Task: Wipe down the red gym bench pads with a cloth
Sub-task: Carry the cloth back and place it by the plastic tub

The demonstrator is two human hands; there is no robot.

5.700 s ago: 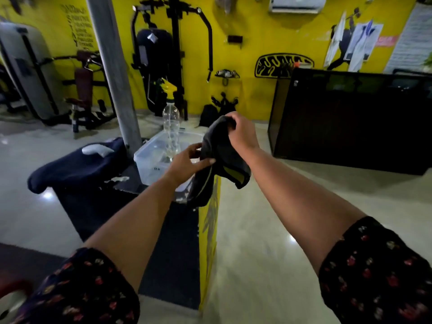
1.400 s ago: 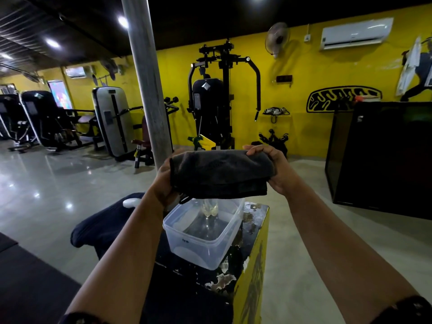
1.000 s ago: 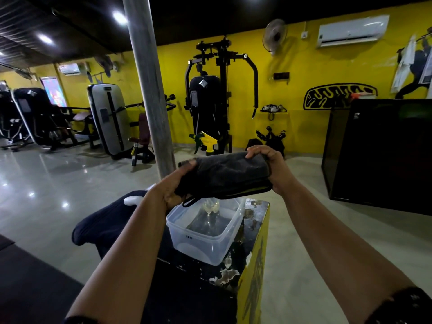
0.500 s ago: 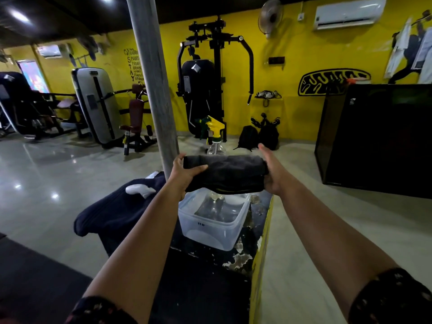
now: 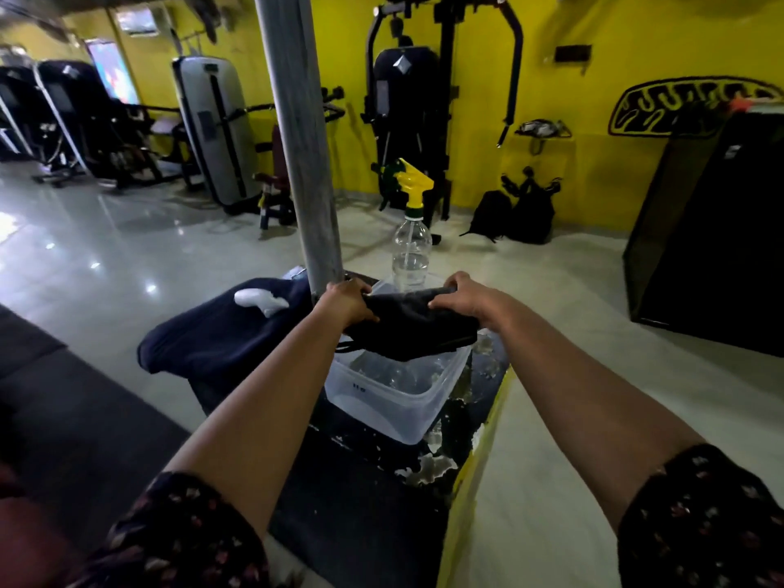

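the arms are bare from the left hand and the right hand to past the elbows, where the left sleeve and the right sleeve begin, both of dark fabric strewn with small reddish and pale flowers.

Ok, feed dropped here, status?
Left hand, right hand grip cloth ends. Cloth over tub. Pole close by left hand, bottle behind.

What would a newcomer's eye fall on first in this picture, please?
At centre, the left hand and right hand grip a folded dark grey cloth over a clear plastic tub. Just behind stands a clear spray bottle with a yellow trigger, right of a grey pillar, before a bright yellow wall.
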